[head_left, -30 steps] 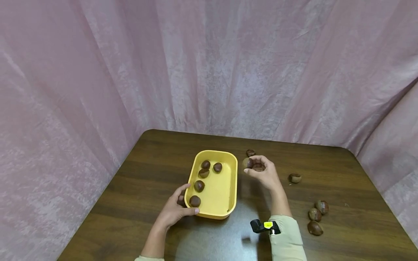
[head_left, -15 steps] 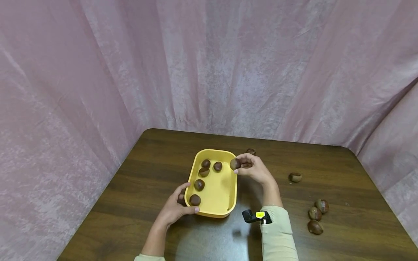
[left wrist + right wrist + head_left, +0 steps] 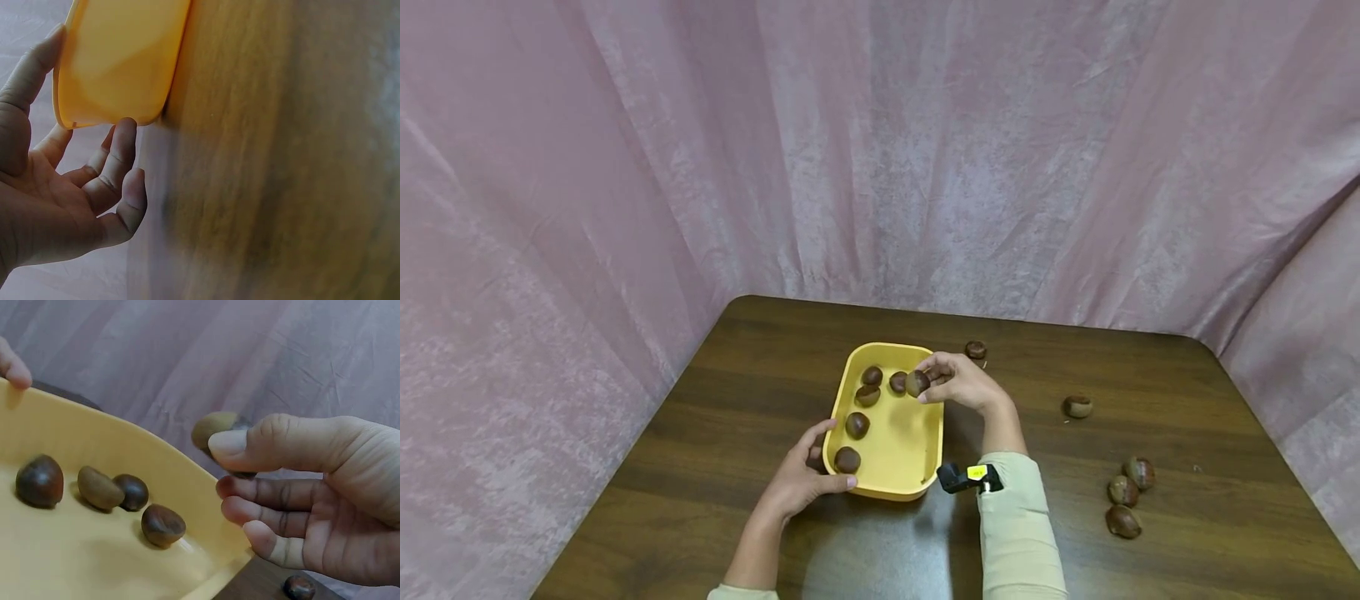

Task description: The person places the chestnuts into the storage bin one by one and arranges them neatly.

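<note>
A yellow rectangular box (image 3: 898, 446) stands on the table, with several brown chestnuts (image 3: 857, 425) inside, mostly along its left side. At the near left corner my left hand (image 3: 799, 482) holds the box, thumb on the near wall and fingers at the left wall. Above the box's right part, my right hand (image 3: 966, 385) pinches a chestnut (image 3: 215, 430) between thumb and fingers. In the head view this held chestnut looks close beside one lying in the box; the right wrist view shows it raised over the rim.
To the right on the wooden table (image 3: 1210, 400) lie more loose chestnuts: one (image 3: 975, 350) behind the right hand, one (image 3: 1078, 407) farther right, and a group of three (image 3: 1123, 492) nearer. A pink curtain (image 3: 925, 167) hangs behind the table.
My right hand has moved left with the pinched chestnut, from beside the box to over its right part. My left hand and the box have stayed in place.
</note>
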A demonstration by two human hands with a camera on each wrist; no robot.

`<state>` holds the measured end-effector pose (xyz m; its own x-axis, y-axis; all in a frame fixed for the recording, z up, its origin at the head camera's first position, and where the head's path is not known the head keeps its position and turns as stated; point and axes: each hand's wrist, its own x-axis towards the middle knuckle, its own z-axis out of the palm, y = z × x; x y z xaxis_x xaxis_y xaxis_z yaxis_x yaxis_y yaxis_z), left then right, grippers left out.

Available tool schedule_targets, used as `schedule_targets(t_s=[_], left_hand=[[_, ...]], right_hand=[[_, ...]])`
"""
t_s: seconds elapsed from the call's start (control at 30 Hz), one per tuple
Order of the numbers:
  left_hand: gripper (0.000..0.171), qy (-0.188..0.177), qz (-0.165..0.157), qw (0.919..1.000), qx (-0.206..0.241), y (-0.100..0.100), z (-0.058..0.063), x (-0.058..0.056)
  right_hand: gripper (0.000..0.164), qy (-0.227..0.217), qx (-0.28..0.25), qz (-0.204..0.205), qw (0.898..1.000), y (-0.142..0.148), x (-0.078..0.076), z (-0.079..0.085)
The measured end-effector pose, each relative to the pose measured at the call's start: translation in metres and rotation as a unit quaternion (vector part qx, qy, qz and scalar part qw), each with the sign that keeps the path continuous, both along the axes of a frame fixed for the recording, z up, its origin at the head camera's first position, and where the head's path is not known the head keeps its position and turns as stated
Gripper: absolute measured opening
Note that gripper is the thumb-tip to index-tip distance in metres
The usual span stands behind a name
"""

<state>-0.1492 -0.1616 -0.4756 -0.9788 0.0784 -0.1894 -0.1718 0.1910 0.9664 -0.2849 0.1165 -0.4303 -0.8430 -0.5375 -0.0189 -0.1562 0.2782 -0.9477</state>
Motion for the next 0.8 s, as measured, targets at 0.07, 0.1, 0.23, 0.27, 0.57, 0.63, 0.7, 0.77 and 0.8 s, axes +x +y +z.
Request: schedule_targets(t_s=[0.07, 0.1, 0.23, 0.27, 0.57, 0.63, 0.7, 0.77, 0.8], left_hand=[[0.092, 0.0, 0.003, 1.0, -0.005, -0.001, 0.001, -0.001], [0.092, -0.001, 0.005, 0.9999, -0.009, -0.002, 0.001, -0.001], [0.092, -0.003, 0.009, 0.9999, -0.013, -0.003, 0.001, -0.002], [0.091, -0.003, 0.01, 0.9999, -0.012, -0.003, 0.001, -0.002], [0.091, -0.001, 0.013, 0.9999, -0.007, -0.002, 0.0, 0.001], [0.091, 0.001, 0.011, 0.9999, -0.004, -0.002, 0.0, 0.002], [0.091, 0.002, 0.01, 0.9999, -0.003, -0.002, 0.001, 0.002], [0.091, 0.001, 0.009, 1.0, -0.002, -0.002, 0.001, 0.003], [0.091, 0.001, 0.008, 1.0, -0.002, -0.002, 0.001, 0.003]], right_hand=[[0.041, -0.008, 0.008, 0.005, 1.0, -0.003, -0.003, 0.0], [0.041, -0.011, 0.012, 0.008, 1.0, -0.004, -0.004, 0.0], [0.044, -0.026, 0.029, 0.024, 0.999, -0.011, -0.009, 0.0], [0.044, -0.03, 0.032, 0.028, 0.999, -0.013, -0.01, 0.0], [0.041, -0.109, 0.018, 0.055, 0.992, -0.033, -0.018, -0.005], [0.039, -0.111, 0.026, 0.063, 0.992, -0.037, -0.019, -0.008], [0.038, -0.105, 0.042, 0.066, 0.991, -0.041, -0.02, -0.01], [0.037, -0.095, 0.063, 0.067, 0.991, -0.045, -0.021, -0.011], [0.038, -0.091, 0.073, 0.066, 0.991, -0.047, -0.021, -0.011]])
